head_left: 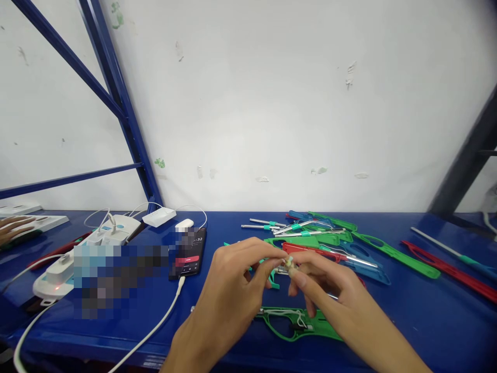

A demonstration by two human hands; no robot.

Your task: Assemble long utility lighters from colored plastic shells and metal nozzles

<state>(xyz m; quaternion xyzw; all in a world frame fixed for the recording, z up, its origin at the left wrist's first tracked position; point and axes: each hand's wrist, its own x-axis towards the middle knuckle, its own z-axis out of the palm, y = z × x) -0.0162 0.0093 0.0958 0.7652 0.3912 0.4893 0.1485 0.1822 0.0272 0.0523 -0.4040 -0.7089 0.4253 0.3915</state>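
Observation:
My left hand (235, 282) is closed in a pinch, thumb against forefinger, at a small pale part (288, 263). From the other side the fingertips of my right hand (334, 282) pinch the same part; its exact kind is too small to tell. Below both hands lies an open green half-shell of a long-nosed lighter (324, 327), with white wire and a small dark piece inside. My right forearm covers its right end. Behind my fingers, a red half-shell (310, 252) and a teal plastic piece (275, 282) are partly hidden.
Metal tubes with teal collars (297, 228) and several coloured half-shells (399, 256) lie across the blue table (427, 321). More red and blue parts (458, 274) are at right. A phone (193, 252), its cable (166, 311) and a power strip (58, 277) are left. Another person's hand (15, 228) shows far left.

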